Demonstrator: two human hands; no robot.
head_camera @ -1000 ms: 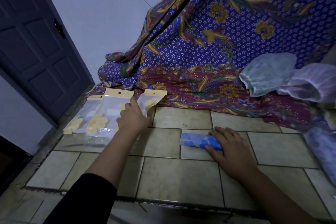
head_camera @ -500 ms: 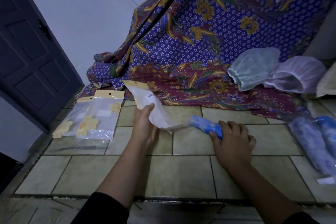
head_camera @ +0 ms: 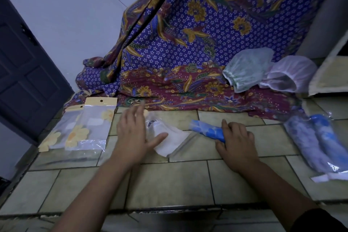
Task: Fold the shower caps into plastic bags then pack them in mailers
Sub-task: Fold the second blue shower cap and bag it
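A rolled blue shower cap (head_camera: 207,131) lies on the tiled floor, and my right hand (head_camera: 237,144) presses down on its right end. A clear plastic bag with a barcode label (head_camera: 167,137) lies flat just left of the roll. My left hand (head_camera: 134,133) rests on that bag's left part with fingers spread and the thumb across it. Two more clear bags with yellow flower prints (head_camera: 88,128) lie at the left. Two bagged blue caps (head_camera: 318,141) lie at the right.
A green shower cap (head_camera: 246,69) and a white one (head_camera: 288,73) sit loose on the patterned purple cloth (head_camera: 188,43) at the back. A dark door (head_camera: 24,73) stands at the left. A pale board (head_camera: 327,69) leans at the right edge.
My left hand took one bag from the pile at the left, carried it right and laid it flat beside the blue roll. My right hand stayed on the roll.
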